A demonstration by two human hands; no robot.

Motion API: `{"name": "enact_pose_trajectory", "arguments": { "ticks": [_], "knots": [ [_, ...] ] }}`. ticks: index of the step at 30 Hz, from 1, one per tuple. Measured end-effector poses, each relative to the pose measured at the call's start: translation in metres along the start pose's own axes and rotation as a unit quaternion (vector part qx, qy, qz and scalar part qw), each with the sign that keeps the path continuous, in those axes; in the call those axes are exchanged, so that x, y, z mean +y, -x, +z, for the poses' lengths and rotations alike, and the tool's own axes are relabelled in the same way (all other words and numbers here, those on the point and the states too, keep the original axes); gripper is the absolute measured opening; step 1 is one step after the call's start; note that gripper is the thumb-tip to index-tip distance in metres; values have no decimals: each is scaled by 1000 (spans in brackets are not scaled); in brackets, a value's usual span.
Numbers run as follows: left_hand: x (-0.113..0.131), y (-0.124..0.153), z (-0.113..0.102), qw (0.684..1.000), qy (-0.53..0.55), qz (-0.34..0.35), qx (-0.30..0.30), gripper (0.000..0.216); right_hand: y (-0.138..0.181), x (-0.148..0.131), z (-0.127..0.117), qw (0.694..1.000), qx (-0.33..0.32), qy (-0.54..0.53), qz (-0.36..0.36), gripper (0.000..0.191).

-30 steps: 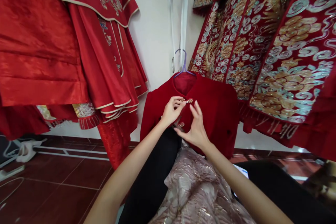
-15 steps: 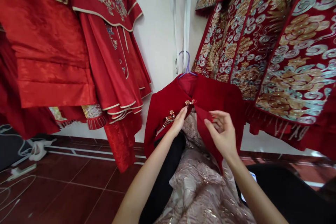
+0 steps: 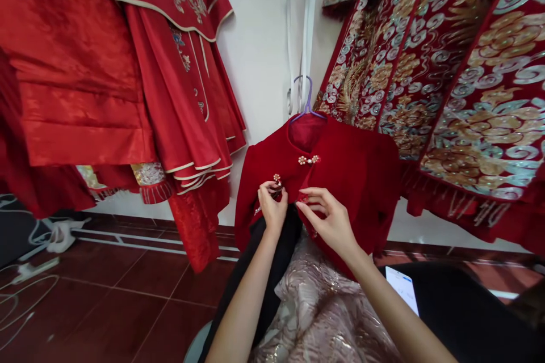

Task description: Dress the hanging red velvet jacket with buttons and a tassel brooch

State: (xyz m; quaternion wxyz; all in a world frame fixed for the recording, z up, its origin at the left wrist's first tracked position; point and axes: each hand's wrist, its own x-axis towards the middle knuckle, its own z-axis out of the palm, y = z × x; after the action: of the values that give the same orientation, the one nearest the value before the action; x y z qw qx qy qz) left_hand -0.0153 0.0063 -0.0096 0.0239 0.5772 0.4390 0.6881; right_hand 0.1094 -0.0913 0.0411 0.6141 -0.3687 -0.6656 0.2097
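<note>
A dark red velvet jacket (image 3: 353, 164) hangs in front of me on a purple hanger (image 3: 307, 103). Its collar is joined by a beaded flower clasp (image 3: 309, 160). Over the jacket's left-side front, the fingers of my left hand (image 3: 273, 207) are curled and pinched at a gold flower brooch (image 3: 276, 178), hiding its lower part. My right hand (image 3: 327, 218) pinches the jacket's other front edge just below the clasp, thumb and fingers close together. The jacket's lower part rests against my shiny pinkish skirt (image 3: 315, 306).
Red garments (image 3: 85, 79) hang at the left; a heavily embroidered red garment (image 3: 477, 102) hangs at the right. A phone (image 3: 402, 289) lies on a black surface (image 3: 464, 312). White cables (image 3: 29, 306) and a pale shoe (image 3: 61, 237) are on the tiled floor at left.
My left hand has moved from the front edge down and left to the brooch. My right hand has brought its lifted front edge leftward, so the opening is narrower. The phone shows more fully.
</note>
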Motion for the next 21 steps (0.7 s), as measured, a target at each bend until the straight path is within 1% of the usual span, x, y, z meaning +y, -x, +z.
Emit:
{"name": "enact_pose_trajectory", "arguments": {
  "ticks": [1, 3, 6, 8, 9, 12, 15, 21],
  "knots": [
    [0, 1, 1, 1000, 13, -2, -10, 24, -5, 6, 5, 1000, 8, 6, 4, 32],
    [-2, 3, 2, 1000, 25, -8, -9, 26, -17, 20, 14, 1000, 22, 15, 7, 35],
    [-5, 4, 2, 999, 50, -23, -1, 32, -37, 41, 24, 998, 7, 59, -4, 18],
    [-9, 3, 2, 997, 75, -24, -20, 35, -48, 51, 26, 995, -13, 97, -9, 11],
    [-10, 2, 2, 996, 83, -22, -30, 37, -51, 54, 26, 993, -19, 114, -11, 11],
    [-13, 1, 2, 994, 97, -20, -41, 39, -56, 58, 24, 987, -30, 156, -25, 16],
    [-14, 1, 1, 993, 110, -18, -43, 36, -57, 59, 25, 983, -42, 176, -39, 19],
    [-11, 1, 0, 992, 115, -15, -40, 30, -60, 60, 30, 979, -31, 199, -45, 20]
  ]
}}
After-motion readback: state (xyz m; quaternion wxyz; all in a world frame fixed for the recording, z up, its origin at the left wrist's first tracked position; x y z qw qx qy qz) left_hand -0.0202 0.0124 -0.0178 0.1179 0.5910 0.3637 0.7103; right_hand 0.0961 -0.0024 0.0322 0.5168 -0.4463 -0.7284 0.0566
